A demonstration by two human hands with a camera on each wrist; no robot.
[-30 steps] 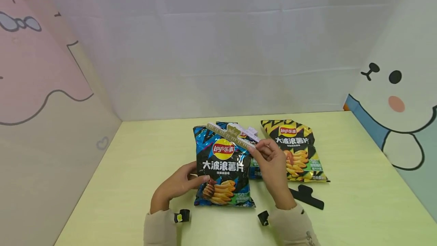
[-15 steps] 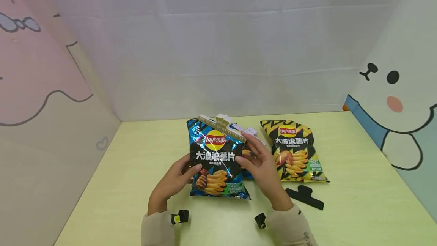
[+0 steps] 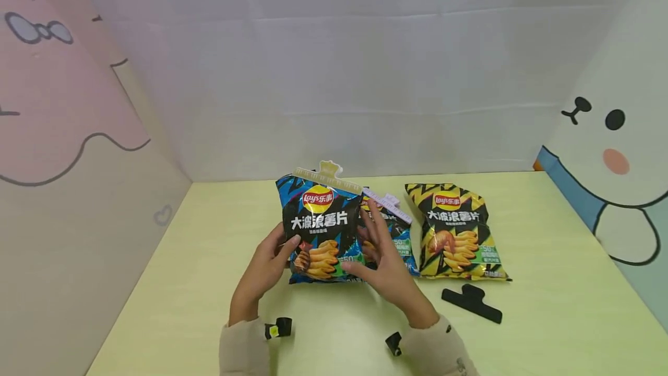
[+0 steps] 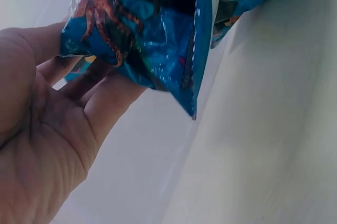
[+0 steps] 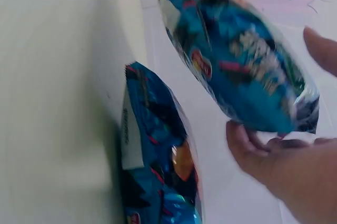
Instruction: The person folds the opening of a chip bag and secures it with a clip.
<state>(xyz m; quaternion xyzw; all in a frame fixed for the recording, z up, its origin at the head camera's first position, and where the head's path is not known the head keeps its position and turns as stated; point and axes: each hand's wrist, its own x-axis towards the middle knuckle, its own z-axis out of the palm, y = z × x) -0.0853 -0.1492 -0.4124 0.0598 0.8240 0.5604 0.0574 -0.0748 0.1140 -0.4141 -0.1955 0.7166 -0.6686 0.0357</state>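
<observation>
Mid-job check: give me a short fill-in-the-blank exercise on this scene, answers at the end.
The left hand holds a blue bag with a gold clip along its ____ edge.
The loose clip on the table is ____ in colour.
In the head view, the yellow bag sits to the ____ of the other blue bag.
Answers: top; black; right.

Before us, a pale yellow table [image 3: 548, 248] meets a creased white backdrop [image 3: 339, 74]. Toward its right we find a yellow-and-black Lay's bag [image 3: 455, 237], printed side up, a black clip [image 3: 472, 303] lying just in front. The left wall [image 3: 68, 260] bears a pink cartoon figure [image 3: 52, 86] and small heart [image 3: 163, 215]; the right, a white cartoon animal [image 3: 584, 155].
</observation>
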